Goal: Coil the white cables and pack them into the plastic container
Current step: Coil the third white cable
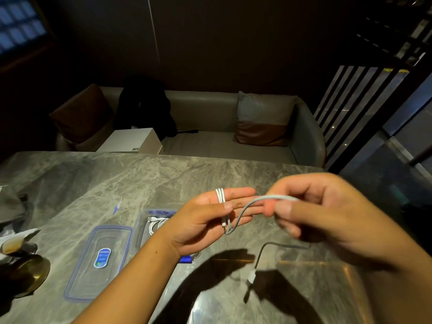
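Note:
My left hand (205, 220) is held out over the marble table (140, 178) with its fingers straight. A white cable (243, 210) is looped several times around those fingers, and the thumb pinches it against them. To the right, my right hand (327, 213), blurred, pinches the same cable and holds it taut. The free end hangs down to a white plug (251, 277) just above the table. Behind my left wrist stands the clear plastic container (142, 220) with blue clips. A coiled white cable (157, 224) lies inside it.
The container's lid (100, 260) with a blue label lies flat to the left. A brass dish (30, 272) and crumpled paper sit at the left edge. Beyond the table's far edge is a sofa with a white box (131, 141), a black bag (145, 106) and cushions.

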The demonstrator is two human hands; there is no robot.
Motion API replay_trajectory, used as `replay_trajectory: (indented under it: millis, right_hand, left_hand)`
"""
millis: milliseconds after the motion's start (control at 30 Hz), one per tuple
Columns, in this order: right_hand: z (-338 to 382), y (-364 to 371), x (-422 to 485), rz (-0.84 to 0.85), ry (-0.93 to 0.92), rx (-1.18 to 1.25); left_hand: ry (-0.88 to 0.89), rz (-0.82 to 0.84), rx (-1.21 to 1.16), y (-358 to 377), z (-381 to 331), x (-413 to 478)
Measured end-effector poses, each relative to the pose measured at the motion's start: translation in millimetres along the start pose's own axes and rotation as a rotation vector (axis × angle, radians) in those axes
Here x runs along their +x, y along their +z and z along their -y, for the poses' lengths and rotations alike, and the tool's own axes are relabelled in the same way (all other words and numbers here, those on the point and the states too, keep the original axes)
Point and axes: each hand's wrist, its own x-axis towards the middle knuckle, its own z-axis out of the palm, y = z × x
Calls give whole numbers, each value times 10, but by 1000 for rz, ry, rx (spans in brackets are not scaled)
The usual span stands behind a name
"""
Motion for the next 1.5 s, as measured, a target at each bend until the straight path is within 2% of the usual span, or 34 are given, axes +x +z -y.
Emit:
replay_trajectory:
  millis: [67, 167, 267, 467, 733, 967, 1367, 1500]
  right_hand:
    - [24, -66, -5, -55, -47, 25]
    - [23, -66, 24, -37, -80, 77]
    - [15, -1, 97, -54, -67, 125]
    - [11, -57, 235, -206, -25, 98]
    - [80, 2, 342, -62, -58, -23]
    - [72, 1, 445, -102, -37, -59]
    - [-202, -173, 620, -225, 33, 144]
    - [-394, -185, 712, -204, 99, 241]
  left_hand:
    - [-32, -4, 14, -11, 33, -13]
    - [-56, 23, 34, 8, 95, -10]
    - [-66, 51, -2, 54, 136, 10]
    - [-82, 136, -42, 117, 147, -6]
    - [-79, 198, 38, 170, 143, -35]
    - [-111, 157, 85, 244, 141, -61]
    - [-94, 279, 71, 331, 64, -104]
    - [-94, 299, 97, 355, 90, -118]
